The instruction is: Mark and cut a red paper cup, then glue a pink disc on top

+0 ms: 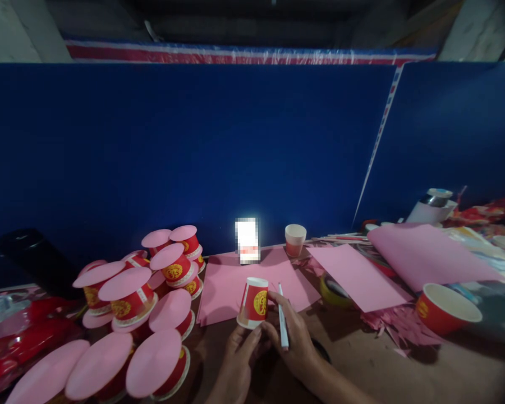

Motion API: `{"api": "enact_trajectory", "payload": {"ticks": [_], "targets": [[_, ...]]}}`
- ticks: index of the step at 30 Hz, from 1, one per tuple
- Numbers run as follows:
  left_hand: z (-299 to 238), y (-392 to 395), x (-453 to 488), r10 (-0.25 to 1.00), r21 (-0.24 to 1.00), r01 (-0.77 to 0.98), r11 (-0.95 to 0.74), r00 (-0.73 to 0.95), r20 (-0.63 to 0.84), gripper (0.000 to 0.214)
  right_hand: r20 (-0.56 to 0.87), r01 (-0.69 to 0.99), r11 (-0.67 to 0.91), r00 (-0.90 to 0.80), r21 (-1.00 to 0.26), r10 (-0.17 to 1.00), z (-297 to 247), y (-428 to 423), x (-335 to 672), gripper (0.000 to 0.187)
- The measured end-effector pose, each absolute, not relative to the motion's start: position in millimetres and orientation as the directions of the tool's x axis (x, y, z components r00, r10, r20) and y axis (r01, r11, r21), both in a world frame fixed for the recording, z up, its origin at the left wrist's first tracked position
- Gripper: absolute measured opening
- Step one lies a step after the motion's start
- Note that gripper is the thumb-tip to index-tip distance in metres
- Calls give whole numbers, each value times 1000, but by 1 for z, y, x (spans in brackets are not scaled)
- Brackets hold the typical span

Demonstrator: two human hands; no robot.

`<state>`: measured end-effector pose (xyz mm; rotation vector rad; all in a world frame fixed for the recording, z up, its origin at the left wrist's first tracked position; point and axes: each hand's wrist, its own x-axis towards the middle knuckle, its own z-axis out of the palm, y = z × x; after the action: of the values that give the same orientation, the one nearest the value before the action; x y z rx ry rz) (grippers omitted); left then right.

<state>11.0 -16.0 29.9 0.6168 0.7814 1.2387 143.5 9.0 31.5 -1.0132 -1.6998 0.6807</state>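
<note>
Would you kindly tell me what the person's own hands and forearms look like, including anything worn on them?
The left hand and right hand are bare, without gloves. No sleeve shows on the left forearm or right forearm within the picture. I can make out no ring, watch or bracelet, though some fingers are hidden.

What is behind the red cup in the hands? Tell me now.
Pink paper shows behind the red cup, with a blue panel farther back. The patch hidden by the cup cannot be seen.
</note>
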Motion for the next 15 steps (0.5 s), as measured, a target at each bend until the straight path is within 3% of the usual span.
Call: {"api": "enact_trajectory", "payload": {"ticks": [15], "targets": [[28, -18, 11, 973, 766, -600, 231, 131, -191, 23, 473, 360, 496, -155, -791, 867, 33, 9, 144, 48]]}}
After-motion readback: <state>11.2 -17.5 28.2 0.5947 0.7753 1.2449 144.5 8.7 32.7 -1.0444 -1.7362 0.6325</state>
